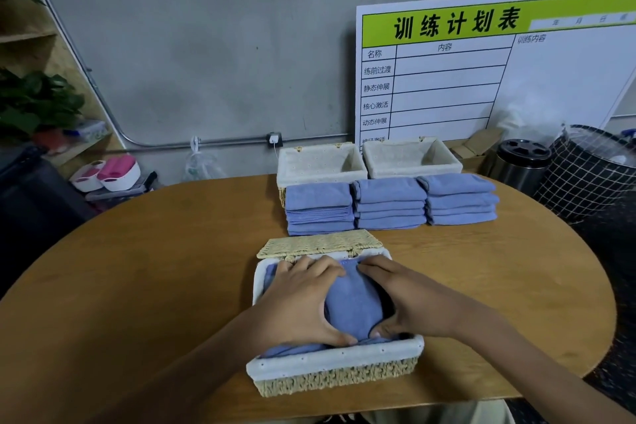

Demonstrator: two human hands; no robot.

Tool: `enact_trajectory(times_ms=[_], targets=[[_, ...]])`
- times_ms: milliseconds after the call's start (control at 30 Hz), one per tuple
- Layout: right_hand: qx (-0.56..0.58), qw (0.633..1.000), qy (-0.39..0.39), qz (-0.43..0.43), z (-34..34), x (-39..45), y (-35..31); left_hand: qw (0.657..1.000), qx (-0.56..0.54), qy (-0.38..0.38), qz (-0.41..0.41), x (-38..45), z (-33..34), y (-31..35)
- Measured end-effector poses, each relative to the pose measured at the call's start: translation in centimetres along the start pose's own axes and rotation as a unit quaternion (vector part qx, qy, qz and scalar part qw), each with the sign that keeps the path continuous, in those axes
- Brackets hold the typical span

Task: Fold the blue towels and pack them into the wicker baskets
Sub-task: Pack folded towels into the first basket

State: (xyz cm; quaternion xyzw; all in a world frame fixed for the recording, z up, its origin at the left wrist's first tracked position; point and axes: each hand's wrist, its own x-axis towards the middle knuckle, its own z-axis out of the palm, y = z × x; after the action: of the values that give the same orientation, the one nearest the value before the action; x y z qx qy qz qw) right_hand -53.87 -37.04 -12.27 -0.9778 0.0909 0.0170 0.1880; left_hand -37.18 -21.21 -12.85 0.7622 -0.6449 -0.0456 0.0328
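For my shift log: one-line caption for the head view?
Both hands press a blue towel into the near wicker basket; three folded stacks wait behind.

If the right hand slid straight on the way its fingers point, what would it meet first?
The right hand points up-left over the blue towel, so it would probably meet the left hand's fingertips first; depth is unclear.
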Motion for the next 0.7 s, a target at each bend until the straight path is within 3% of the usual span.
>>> enact_trajectory(times_ms=[167, 300, 367, 433, 500, 567, 700], targets=[[0.075, 0.996, 0.048, -0.004, 0.5, -0.3, -0.6, 0.998, -0.067, -0.001, -0.005, -1.7, -1.2, -1.3], [0.193, 0.963, 0.176, 0.061, 1.2, -3.5, 0.7, 0.982, -0.139, 0.096, -0.086, -6.1, -2.7, -5.1], [0.255, 0.948, 0.168, 0.095, 2.5, -5.1, 1.5, 0.964, -0.193, 0.091, -0.162, -8.9, -1.9, -6.9], [0.300, 0.942, 0.120, 0.089, 4.0, -5.9, 1.0, 0.943, -0.263, 0.035, -0.202, -11.3, -0.5, -7.0], [0.343, 0.931, 0.108, 0.069, 5.4, -5.9, 0.1, 0.922, -0.350, 0.010, -0.164, -12.1, 1.1, -5.2], [0.353, 0.922, 0.138, 0.073, 6.5, -5.5, -0.8, 0.908, -0.402, 0.042, -0.113, -12.3, 2.6, -3.4], [0.369, 0.907, 0.188, 0.080, 7.1, -4.8, -1.9, 0.896, -0.397, 0.130, -0.153, -12.6, 3.8, -2.7]])
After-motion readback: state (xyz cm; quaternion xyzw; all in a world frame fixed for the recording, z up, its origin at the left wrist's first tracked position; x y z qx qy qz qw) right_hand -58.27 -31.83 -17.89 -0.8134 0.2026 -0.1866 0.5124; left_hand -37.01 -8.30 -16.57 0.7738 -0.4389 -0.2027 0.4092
